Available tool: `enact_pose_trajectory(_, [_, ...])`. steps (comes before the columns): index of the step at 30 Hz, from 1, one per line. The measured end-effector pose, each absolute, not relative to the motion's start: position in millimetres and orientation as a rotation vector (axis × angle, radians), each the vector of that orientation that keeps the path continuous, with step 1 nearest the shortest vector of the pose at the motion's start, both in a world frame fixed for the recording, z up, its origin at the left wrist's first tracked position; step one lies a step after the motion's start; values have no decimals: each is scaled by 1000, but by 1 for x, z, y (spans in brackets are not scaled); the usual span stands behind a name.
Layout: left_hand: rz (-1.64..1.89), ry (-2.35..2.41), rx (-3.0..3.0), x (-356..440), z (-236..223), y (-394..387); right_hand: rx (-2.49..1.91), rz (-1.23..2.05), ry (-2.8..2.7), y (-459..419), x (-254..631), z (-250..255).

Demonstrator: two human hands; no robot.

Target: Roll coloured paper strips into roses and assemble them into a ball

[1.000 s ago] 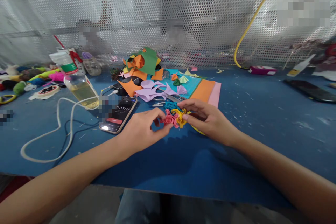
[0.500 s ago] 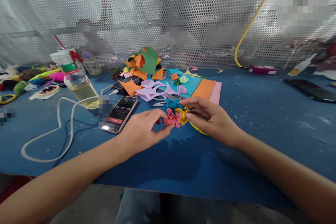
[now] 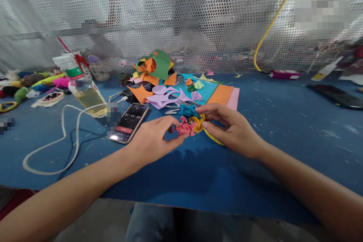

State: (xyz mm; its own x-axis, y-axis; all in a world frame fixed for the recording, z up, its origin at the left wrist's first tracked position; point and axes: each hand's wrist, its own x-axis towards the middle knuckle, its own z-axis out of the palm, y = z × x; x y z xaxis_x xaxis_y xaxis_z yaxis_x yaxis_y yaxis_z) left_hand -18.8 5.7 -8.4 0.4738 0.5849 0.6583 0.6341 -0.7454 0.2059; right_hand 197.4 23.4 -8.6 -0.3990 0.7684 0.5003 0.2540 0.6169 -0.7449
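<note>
A pink paper rose (image 3: 186, 126) is pinched between the thumb and fingers of my left hand (image 3: 154, 136). Against it sit a yellow paper rose (image 3: 197, 123) and a blue paper rose (image 3: 187, 110), the three forming one cluster above the table. My right hand (image 3: 231, 128) has its thumb and fingertips at the cluster's right side, closed on the yellow rose. Under the right hand, a yellow round item (image 3: 214, 137) shows only in part. Behind the cluster are thin metal tools (image 3: 172, 112), partly covered by the roses.
A lit phone (image 3: 129, 123) lies left of my hands, with a white cable (image 3: 64, 136) looping beside a bottle of yellowish liquid (image 3: 92, 98). Paper scraps (image 3: 159, 66) and coloured sheets (image 3: 221, 94) are behind. At right lie a dark phone (image 3: 336, 95) and a glue bottle (image 3: 326, 70).
Both hands keep their hold on the cluster and barely shift. The right fingertips have drawn very slightly away from the blue rose.
</note>
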Motion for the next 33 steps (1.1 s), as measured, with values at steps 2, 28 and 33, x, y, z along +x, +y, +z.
enact_pose_trajectory(2, [-1132, -1089, -2638, -19, -9, 6, -807, 716, -1947, 23, 197, -8])
enact_pose_trajectory(28, [-986, -1303, -2657, -20, -8, 7, -927, 900, -1775, 36, 196, -16])
enact_pose_trajectory(33, [-976, -1300, -2646, -20, -8, 7, -941, 911, -1805, 30, 194, -13])
